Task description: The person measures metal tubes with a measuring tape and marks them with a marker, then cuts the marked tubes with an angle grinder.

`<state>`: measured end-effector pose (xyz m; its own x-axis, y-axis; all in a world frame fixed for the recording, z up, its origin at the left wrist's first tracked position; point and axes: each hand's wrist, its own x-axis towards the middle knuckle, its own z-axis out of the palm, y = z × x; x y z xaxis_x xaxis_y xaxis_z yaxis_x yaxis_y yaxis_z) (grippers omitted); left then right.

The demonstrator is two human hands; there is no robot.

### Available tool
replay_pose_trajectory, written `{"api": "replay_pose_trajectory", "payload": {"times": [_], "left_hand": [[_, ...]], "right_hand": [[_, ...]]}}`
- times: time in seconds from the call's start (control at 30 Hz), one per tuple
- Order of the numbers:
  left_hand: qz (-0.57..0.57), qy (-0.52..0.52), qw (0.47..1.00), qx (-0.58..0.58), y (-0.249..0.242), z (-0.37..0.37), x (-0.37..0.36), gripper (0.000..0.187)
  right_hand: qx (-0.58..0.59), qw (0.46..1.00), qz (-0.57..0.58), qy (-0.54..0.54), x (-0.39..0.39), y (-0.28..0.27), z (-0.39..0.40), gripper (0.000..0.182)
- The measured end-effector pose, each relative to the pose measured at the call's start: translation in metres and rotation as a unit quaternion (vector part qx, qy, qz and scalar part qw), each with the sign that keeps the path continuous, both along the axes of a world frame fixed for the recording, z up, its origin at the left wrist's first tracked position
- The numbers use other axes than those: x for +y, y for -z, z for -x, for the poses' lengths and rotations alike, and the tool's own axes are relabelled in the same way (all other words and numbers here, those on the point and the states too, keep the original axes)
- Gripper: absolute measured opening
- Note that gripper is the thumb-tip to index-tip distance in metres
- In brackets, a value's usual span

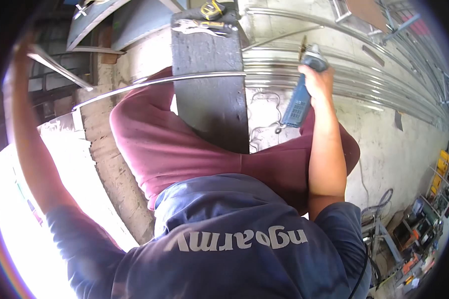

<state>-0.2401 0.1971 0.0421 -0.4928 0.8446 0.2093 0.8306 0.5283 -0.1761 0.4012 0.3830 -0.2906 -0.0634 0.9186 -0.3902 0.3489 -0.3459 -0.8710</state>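
Note:
My right hand [318,79] is wrapped round a blue angle grinder [298,102], whose head and disc point away from me above the floor, right of the bench. Stretched out to the far left, my left hand [21,57] is blurred at the dark edge of the view; its fingers cannot be made out. Near it a short metal piece [60,67] slants down to the right. A thin metal tube [149,82] lies across the dark bench [209,109] between my legs, its left end sticking out past my knee.
Pliers [199,28] and a yellow tape measure [212,10] lie at the bench's far end. Long metal tubes [344,74] rest on the floor to the right. A cable [258,130] runs beside the bench. Tools and a yellow level [440,172] are at the lower right.

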Motion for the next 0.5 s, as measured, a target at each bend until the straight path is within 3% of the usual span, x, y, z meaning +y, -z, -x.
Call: {"api": "replay_pose_trajectory", "payload": {"times": [0.03,0.13,0.2,0.27,0.37,0.43,0.47,0.5], "left_hand": [[-0.061,-0.007,0.998,-0.011,-0.047,0.005,-0.013,0.029],[-0.198,0.0,0.977,-0.075,-0.145,0.009,-0.049,0.025],[-0.259,0.005,0.953,-0.159,-0.171,0.021,-0.063,0.022],[-0.3,-0.002,0.912,-0.279,-0.161,0.046,-0.068,0.019],[-0.296,-0.04,0.816,-0.494,-0.069,0.103,-0.054,0.015],[-0.311,-0.114,0.725,-0.604,0.051,0.124,-0.034,0.012],[-0.43,-0.232,0.633,-0.6,0.123,0.114,-0.021,0.011],[-0.44,-0.202,0.609,-0.628,0.185,0.111,-0.022,0.017]], "right_hand": [[-0.002,0.999,-0.011,0.03,0.003,0.004,-0.003,0.081],[0.061,0.997,0.0,0.057,0.009,-0.019,-0.018,0.045],[0.141,0.985,-0.007,0.103,0.006,-0.042,-0.028,0.032],[0.169,0.972,-0.021,0.16,0.004,-0.063,-0.048,0.035],[0.156,0.958,-0.041,0.238,0.004,-0.087,-0.086,0.029],[0.187,0.934,-0.051,0.301,0.004,-0.086,-0.116,0.032],[0.194,0.922,-0.055,0.331,0.006,-0.078,-0.13,0.031],[0.2,0.909,-0.059,0.361,0.011,-0.064,-0.142,0.03]]}}
